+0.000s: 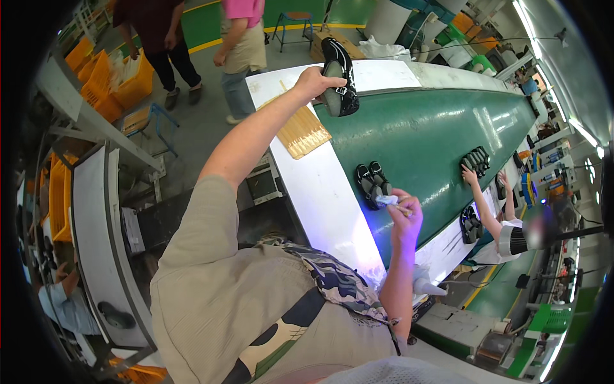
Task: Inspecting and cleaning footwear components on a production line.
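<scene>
Left hand (314,84) grip clasps one shoe (339,86) above tabletop's (323,198) far end; right hand (407,214) pinches pale-blue wad (386,200). Seemingly midway (a guess): shoe not set down, other two (366,184) on belt (416,128).

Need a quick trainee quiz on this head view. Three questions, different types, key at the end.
1. Which hand holds up a black shoe?

2. What lies on the green surface nearest the right hand?
A) an orange crate
B) a group of black shoes
C) a blue-legged stool

3. True or false: the right hand is empty.

Key:
1. The left hand.
2. B.
3. False: its fingers pinch a small pale-blue piece.
</scene>
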A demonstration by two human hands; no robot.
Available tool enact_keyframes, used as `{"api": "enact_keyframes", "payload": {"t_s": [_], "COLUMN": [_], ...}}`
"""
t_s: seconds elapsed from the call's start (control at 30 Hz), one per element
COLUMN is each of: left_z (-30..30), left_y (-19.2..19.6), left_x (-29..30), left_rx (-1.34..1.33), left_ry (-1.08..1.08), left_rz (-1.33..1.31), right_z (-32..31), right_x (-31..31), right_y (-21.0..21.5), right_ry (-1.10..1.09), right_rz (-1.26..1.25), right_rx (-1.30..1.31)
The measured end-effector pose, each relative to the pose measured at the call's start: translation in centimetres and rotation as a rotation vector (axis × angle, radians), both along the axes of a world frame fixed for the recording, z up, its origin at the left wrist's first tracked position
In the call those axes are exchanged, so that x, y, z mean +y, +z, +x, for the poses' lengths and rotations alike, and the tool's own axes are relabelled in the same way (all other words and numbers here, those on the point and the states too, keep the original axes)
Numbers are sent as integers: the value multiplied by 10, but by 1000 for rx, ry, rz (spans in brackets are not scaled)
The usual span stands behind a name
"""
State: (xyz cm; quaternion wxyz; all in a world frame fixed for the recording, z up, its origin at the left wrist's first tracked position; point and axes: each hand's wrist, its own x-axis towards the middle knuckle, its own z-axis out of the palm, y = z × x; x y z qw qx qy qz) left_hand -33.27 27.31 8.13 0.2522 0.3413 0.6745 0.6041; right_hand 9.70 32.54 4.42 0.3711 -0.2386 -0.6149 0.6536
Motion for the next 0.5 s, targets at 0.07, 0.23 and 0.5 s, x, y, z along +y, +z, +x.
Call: {"api": "enact_keyframes", "payload": {"t_s": [0.07, 0.23, 0.5], "left_z": [-4, -38, -45], "left_y": [16, 19, 56], "left_x": [0, 6, -5], "left_rx": [12, 333, 638], "left_ry": [-41, -115, -195], "left_rz": [-43, -124, -294], "right_z": [-22, -107, -205], "right_x": [-1, 6, 13], "right_y": [15, 77, 147], "right_ry": [61, 336, 419], "right_rz": [170, 494, 880], "right_rx": [-47, -163, -372]}}
